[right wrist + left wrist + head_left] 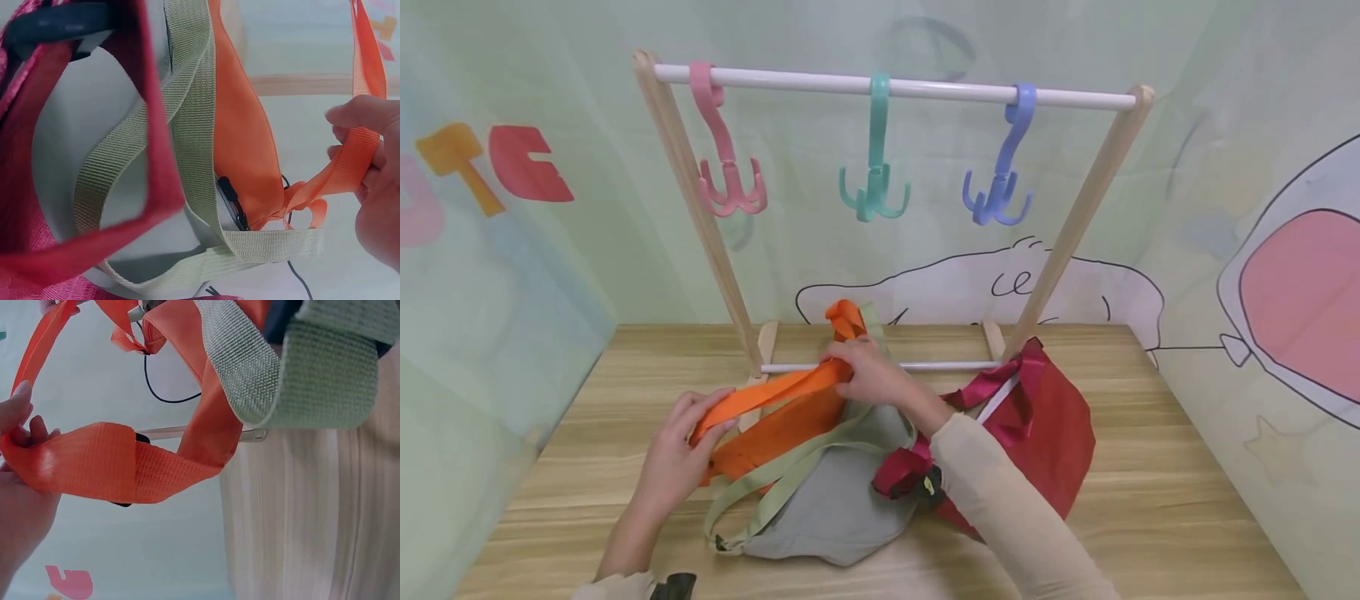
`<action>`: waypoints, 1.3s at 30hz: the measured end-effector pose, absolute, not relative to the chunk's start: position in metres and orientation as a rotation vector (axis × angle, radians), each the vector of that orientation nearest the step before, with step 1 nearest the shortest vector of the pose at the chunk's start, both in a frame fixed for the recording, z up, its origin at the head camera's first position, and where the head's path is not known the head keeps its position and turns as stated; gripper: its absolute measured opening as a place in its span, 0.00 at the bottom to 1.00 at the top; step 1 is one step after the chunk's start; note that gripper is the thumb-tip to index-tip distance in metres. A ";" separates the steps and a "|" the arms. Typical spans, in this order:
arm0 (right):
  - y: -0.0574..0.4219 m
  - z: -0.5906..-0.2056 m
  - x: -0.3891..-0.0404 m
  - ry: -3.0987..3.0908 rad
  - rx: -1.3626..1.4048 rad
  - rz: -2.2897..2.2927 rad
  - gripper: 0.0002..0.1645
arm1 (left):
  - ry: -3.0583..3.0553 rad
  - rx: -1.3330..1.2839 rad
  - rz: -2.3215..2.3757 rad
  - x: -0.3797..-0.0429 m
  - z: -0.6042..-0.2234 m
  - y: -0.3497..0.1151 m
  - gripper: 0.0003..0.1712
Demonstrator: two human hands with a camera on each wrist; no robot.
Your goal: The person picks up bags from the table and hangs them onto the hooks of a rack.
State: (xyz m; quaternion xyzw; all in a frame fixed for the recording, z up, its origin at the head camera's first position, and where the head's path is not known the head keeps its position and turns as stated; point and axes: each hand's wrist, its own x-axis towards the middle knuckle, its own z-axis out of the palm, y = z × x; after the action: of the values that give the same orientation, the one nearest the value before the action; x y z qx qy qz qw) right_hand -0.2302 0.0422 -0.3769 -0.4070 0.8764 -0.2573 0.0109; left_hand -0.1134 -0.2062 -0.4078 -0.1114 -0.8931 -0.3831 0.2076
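Both hands hold the orange strap point(767, 395) of an orange bag point(790, 429) and stretch it between them. My left hand point(679, 450) grips the strap's left end, thumb on top, fingers curled under. Farther right and back, my right hand point(876, 371) pinches the strap near its far loop. In the right wrist view, the thumb and fingers of that hand wrap the strap point(356, 159). A grey bag point(842, 500) with pale green straps point(775, 475) lies in front of the orange bag and partly covers it. A red bag point(1060, 425) lies under and beside the right forearm.
A wooden rack stands behind the bags, its white top bar point(797, 81) carrying a pink hook point(730, 158), a green hook point(876, 158) and a blue hook point(1003, 162). A lower bar point(958, 366) runs just behind the bags. All stand on a wood-grain table point(1157, 500).
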 end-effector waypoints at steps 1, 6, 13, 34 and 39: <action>0.043 -0.376 -0.231 2.743 -1.276 -0.832 0.19 | -2.485 -0.305 -1.067 -0.113 -0.407 -0.207 0.25; 0.046 -0.372 -0.233 2.816 -1.268 -0.895 0.18 | -2.451 -0.302 -1.081 -0.112 -0.404 -0.209 0.25; 0.047 -0.365 -0.237 2.827 -1.323 -0.950 0.17 | -2.420 -0.303 -1.085 -0.114 -0.398 -0.211 0.23; 0.035 -0.321 -0.238 2.689 -1.326 -1.142 0.19 | -2.415 -0.246 -1.094 -0.113 -0.387 -0.209 0.26; 0.033 -0.315 -0.235 2.682 -1.336 -1.174 0.18 | -2.411 -0.263 -1.103 -0.115 -0.385 -0.208 0.27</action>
State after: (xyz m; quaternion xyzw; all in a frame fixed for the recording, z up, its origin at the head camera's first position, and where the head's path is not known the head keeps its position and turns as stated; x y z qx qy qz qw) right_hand -0.2354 0.0330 -0.3147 -0.4148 0.8328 -0.3646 -0.0385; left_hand -0.1147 -0.2077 -0.3854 -0.0959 -0.8792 -0.4024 0.2365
